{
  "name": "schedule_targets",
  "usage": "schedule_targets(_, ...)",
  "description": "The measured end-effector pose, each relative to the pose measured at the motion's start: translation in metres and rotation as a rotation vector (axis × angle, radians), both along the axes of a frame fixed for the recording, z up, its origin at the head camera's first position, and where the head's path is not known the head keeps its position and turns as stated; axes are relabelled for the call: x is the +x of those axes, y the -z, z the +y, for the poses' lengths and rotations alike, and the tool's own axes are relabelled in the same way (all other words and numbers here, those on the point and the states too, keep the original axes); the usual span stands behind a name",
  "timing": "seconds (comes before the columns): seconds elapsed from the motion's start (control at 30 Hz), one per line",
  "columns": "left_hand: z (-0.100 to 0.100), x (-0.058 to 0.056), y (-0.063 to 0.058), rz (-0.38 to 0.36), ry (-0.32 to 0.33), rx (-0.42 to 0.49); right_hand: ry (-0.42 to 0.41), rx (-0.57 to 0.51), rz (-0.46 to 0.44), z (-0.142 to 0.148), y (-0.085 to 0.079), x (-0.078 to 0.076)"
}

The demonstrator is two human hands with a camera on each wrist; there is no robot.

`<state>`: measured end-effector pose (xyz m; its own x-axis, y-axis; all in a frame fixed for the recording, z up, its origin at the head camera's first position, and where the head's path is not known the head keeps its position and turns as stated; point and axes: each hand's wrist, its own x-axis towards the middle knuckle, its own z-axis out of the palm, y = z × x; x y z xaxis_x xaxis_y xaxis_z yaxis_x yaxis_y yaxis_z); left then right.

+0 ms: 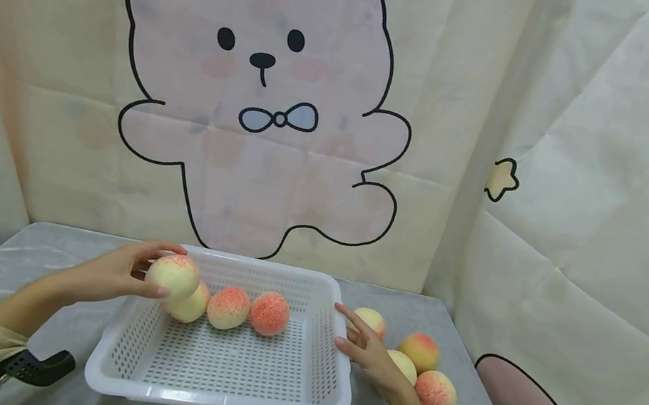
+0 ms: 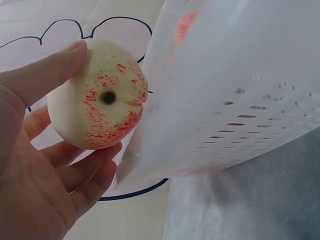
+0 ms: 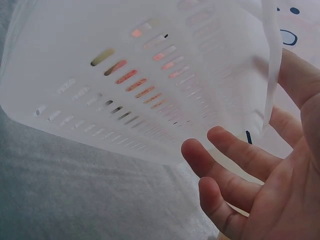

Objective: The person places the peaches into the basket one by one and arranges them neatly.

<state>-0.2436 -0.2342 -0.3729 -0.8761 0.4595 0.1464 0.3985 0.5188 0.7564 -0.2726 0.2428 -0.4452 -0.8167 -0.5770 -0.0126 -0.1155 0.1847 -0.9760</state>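
My left hand (image 1: 120,271) holds a pale peach (image 1: 173,275) with red speckles over the left rim of a white perforated plastic basket (image 1: 224,403). Thumb and fingers go round its sides; in the left wrist view, a small dark hole shows in the speckled end of this peach (image 2: 107,97). Three more peaches lie in a row in the basket: a yellowish one (image 1: 189,303) partly hidden by the held one, a half-red one (image 1: 228,308) and a redder one (image 1: 269,314). At the basket's right rim rests my right hand (image 1: 372,356), its fingers loosely bent along the outer wall.
Right of the basket, several peaches sit on the grey cloth-covered table (image 1: 409,312), among them a red-speckled one (image 1: 436,397) and a yellow-orange one (image 1: 419,352). A pale curtain (image 1: 458,110) with a cartoon bear stands behind the table.
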Motion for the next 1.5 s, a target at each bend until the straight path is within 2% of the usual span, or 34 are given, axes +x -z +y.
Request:
schedule_targets(0.13, 0.003, 0.0, 0.001, 0.027, 0.017, -0.021, -0.008, -0.009, 0.001, 0.0, 0.001, -0.001)
schedule_targets(0.37, 0.005, 0.004, 0.002, 0.053, -0.002, -0.07, -0.005, -0.001, 0.007, 0.0, 0.001, -0.001)
schedule_targets(0.53, 0.009, 0.003, 0.003, 0.066, 0.023, -0.087, 0.006, 0.006, 0.002, 0.0, -0.001, -0.001)
schedule_targets(0.7, 0.012, 0.003, 0.003, 0.051, 0.034, -0.097, 0.018, 0.013, -0.011, 0.0, -0.002, 0.0)
schedule_targets(0.97, 0.017, 0.003, 0.005, -0.01, 0.011, -0.125, 0.018, 0.016, -0.005, 0.0, -0.001, 0.0)
schedule_targets(1.23, 0.019, 0.005, 0.01, -0.001, -0.01, -0.196, 0.0, 0.014, 0.002, 0.0, 0.0, 0.0)
schedule_targets(1.5, 0.02, 0.006, 0.012, -0.004, 0.003, -0.21, 0.006, 0.013, -0.001, 0.0, 0.0, 0.0)
